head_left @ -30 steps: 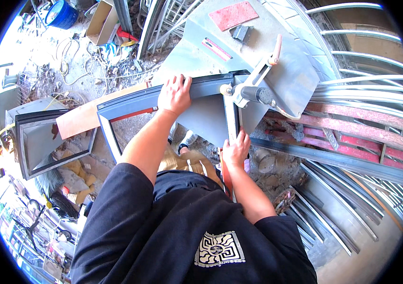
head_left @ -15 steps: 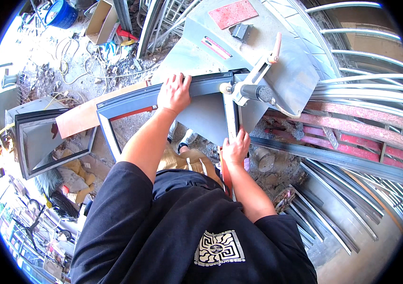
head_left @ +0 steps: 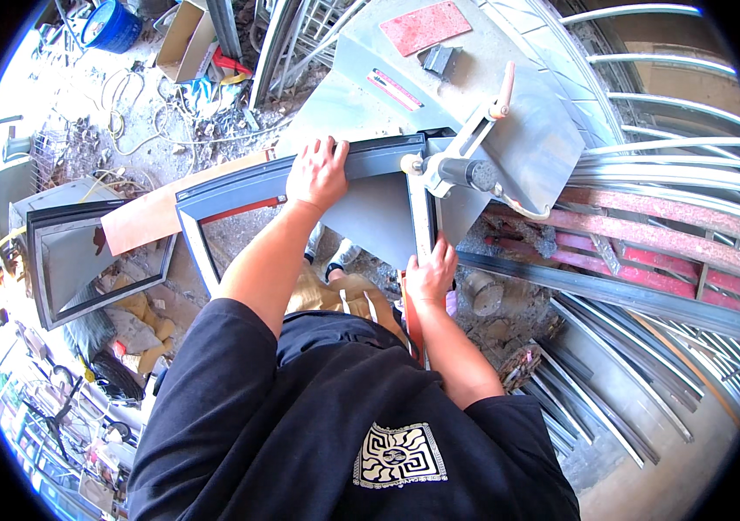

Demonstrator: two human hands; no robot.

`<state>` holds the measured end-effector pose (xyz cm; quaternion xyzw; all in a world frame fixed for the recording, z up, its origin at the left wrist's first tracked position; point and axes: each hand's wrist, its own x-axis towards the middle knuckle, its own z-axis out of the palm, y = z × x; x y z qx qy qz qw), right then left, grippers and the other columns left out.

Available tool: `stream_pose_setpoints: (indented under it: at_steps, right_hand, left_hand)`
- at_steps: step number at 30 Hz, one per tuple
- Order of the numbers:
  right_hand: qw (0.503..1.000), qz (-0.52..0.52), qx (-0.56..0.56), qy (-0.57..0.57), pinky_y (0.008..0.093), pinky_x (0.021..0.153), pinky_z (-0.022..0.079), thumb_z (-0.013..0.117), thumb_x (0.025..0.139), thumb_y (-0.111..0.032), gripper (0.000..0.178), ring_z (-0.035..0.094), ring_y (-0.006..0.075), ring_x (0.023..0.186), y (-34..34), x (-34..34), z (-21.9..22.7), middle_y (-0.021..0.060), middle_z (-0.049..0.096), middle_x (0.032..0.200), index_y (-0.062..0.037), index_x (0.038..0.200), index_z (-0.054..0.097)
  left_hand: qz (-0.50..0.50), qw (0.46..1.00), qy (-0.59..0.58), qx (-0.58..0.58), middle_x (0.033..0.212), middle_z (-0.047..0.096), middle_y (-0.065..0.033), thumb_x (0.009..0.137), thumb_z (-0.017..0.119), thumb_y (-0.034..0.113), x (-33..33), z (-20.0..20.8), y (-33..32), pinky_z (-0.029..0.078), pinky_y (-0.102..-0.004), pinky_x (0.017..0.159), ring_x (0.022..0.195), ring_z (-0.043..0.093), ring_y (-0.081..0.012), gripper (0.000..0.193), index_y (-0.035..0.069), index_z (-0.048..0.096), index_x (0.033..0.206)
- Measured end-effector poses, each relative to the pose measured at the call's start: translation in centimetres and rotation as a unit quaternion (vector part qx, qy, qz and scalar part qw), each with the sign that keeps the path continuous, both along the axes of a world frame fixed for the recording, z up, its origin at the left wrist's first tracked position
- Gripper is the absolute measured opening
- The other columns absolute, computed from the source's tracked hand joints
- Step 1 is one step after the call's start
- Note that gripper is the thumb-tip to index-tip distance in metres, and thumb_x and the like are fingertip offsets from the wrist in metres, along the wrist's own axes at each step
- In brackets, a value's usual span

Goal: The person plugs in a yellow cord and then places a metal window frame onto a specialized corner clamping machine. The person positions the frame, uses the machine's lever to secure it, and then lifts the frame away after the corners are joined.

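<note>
A grey metal window frame point(head_left: 240, 181) lies across the work spot in front of me. My left hand point(head_left: 318, 176) is closed over its long far bar, knuckles up. My right hand point(head_left: 431, 273) grips the short right-hand side bar near its lower end. The frame's upper right corner sits at a machine clamp point(head_left: 461, 172) with a dark round cylinder. From the clamp a lever handle point(head_left: 506, 89) with a pinkish grip rises away from me. Behind and beneath the frame is a grey metal table plate point(head_left: 526, 113). My fingers' undersides are hidden.
A red flat plate point(head_left: 425, 28) and a small dark block point(head_left: 439, 59) lie on the table. Left, a tan board point(head_left: 148, 213) and another dark frame point(head_left: 38, 269) stand close. Long metal profiles point(head_left: 613, 373) and reddish beams point(head_left: 648, 228) fill the right side. Cables litter the floor.
</note>
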<state>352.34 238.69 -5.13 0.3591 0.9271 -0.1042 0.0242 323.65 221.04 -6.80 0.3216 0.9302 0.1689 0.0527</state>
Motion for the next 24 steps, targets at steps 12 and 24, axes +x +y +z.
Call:
stream_pose_setpoints:
  at_steps: [12,24]
  right_hand:
    - [0.997,-0.055,-0.041,-0.026,0.055,0.119,0.052,0.093,0.081,-0.02,0.092,0.061,0.0478,0.135,-0.5,-0.2,1.2,0.0248,0.061,0.148,-0.0035,0.162,0.052]
    - [0.999,-0.038,-0.028,0.001,0.0524,0.122,0.049,0.094,0.082,-0.028,0.091,0.06,0.0443,0.139,0.3,0.1,1.0,0.0229,0.06,0.152,-0.002,0.159,0.055]
  left_hand:
    - [0.002,1.0,-0.01,0.02,0.127,0.067,-0.0195,0.09,0.068,0.011,0.2,0.3,0.2,0.051,-0.052,0.112,0.126,0.065,-0.04,0.048,0.01,0.07,0.138]
    - [-0.002,1.0,-0.025,0.003,0.128,0.067,-0.0158,0.081,0.08,0.012,-0.1,1.2,1.0,0.054,-0.0515,0.11,0.125,0.065,-0.0391,0.059,0.011,0.069,0.139]
